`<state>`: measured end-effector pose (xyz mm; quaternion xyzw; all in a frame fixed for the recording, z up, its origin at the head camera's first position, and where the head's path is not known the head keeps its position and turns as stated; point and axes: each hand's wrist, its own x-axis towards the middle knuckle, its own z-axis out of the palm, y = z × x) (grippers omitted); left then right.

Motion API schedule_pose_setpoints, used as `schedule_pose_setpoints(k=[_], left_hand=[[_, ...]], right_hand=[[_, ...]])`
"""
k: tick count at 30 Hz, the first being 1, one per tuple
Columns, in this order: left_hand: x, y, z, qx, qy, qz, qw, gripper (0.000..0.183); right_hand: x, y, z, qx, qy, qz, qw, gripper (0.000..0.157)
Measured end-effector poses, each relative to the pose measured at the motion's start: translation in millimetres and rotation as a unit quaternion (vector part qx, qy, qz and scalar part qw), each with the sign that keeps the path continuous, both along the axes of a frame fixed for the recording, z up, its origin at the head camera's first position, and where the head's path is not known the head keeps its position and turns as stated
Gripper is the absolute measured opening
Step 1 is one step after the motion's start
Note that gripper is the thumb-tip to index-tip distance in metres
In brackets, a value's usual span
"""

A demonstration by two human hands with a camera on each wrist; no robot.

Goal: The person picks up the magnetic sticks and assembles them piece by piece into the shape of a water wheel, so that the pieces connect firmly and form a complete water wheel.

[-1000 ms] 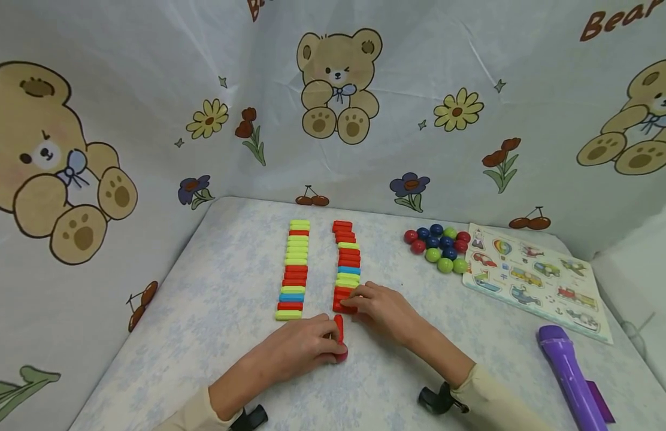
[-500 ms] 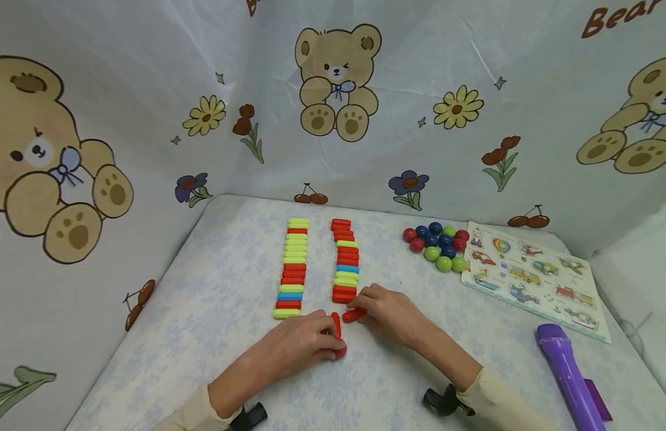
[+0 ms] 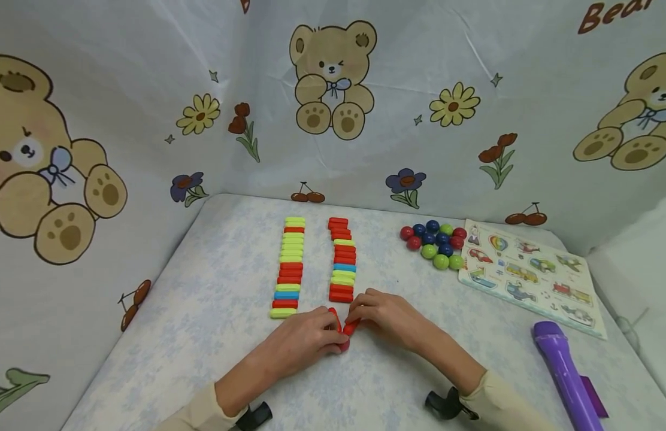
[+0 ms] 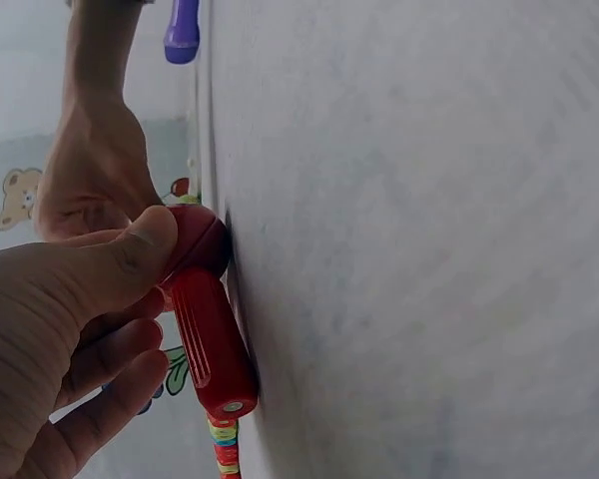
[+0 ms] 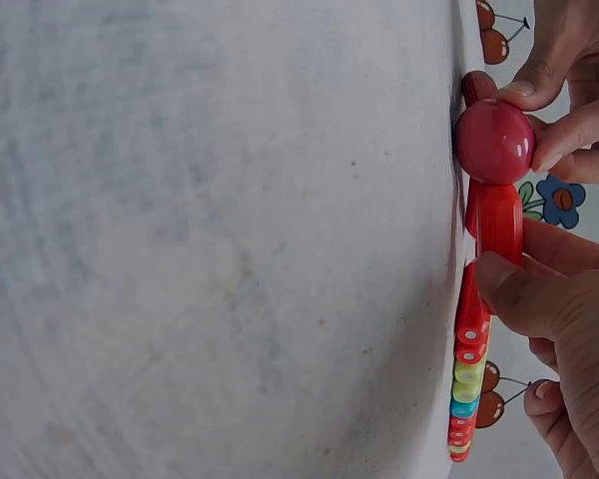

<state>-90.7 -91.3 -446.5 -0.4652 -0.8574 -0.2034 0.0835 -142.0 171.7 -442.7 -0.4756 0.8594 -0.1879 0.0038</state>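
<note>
My left hand (image 3: 303, 341) pinches a red ball (image 5: 494, 142) between thumb and fingers, just above the tabletop's near middle. One red magnetic-looking stick (image 4: 215, 344) with a small round metal spot at its end extends from that ball. My right hand (image 3: 384, 314) grips a second red stick (image 5: 499, 220) between thumb and fingers, its end against the ball in the right wrist view. Beyond the hands lie two columns of short sticks: a left column (image 3: 290, 259) and a right column (image 3: 344, 258), in red, yellow-green and blue. Fingers partly cover both held sticks in the head view.
Red, blue and green balls (image 3: 441, 261) cluster at the back right. Beside them lies a picture board (image 3: 532, 278) with vehicle drawings. A purple microphone (image 3: 567, 374) rests at the right, over a flat purple piece (image 3: 594, 396). A bear-print cloth (image 3: 333, 161) hangs behind.
My right hand has taken a red stick from the near end of the right column and brought it toward me to the ball. My left hand keeps hold of the ball, nearly in place.
</note>
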Motion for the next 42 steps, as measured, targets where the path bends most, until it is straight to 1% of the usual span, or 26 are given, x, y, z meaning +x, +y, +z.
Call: schedule_pose_setpoints(k=[4, 8, 13, 16, 22, 28, 31, 36, 39, 42], left_hand=[[1.4, 0, -0.4, -0.009, 0.006, 0.005, 0.9999, 0.023], [3.5, -1, 0.2, -0.017, 0.009, 0.006, 0.9998, 0.023], [5.4, -1, 1.7, -0.024, 0.011, 0.015, 0.9995, 0.020], [5.9, 0, 1.8, -0.028, 0.009, 0.020, 0.9994, 0.019], [6.7, 3, 2.1, -0.044, 0.006, 0.028, 0.9986, 0.020], [7.2, 3, 2.5, -0.051, 0.014, 0.031, 0.9982, 0.018], [7.1, 4, 2.0, -0.050, 0.016, 0.034, 0.9981, 0.017], [6.4, 5, 1.9, -0.036, -0.001, 0.046, 0.9983, 0.019], [6.0, 5, 2.6, -0.036, -0.013, 0.051, 0.9980, 0.022], [5.6, 5, 3.9, -0.040, -0.024, 0.052, 0.9975, 0.023]], right_hand=[[-2.3, -3, 1.1, 0.003, 0.000, 0.003, 1.000, 0.023], [-4.6, -5, 1.8, 0.010, -0.001, 0.002, 1.000, 0.027], [-9.6, -9, 3.6, 0.013, 0.020, -0.022, 0.999, 0.037], [-13.3, -12, 4.4, 0.016, 0.024, -0.036, 0.999, 0.040], [-17.4, -12, -0.3, 0.024, 0.037, -0.049, 0.998, 0.036], [-17.4, -8, -3.2, 0.003, 0.071, -0.058, 0.996, 0.026], [-16.4, -5, -3.1, 0.000, 0.063, -0.074, 0.995, 0.023], [-14.8, -1, -2.0, 0.026, 0.043, -0.098, 0.994, 0.028], [-14.0, 1, -2.5, 0.041, 0.042, -0.098, 0.993, 0.027], [-13.2, 2, -2.5, 0.039, 0.040, -0.090, 0.994, 0.024]])
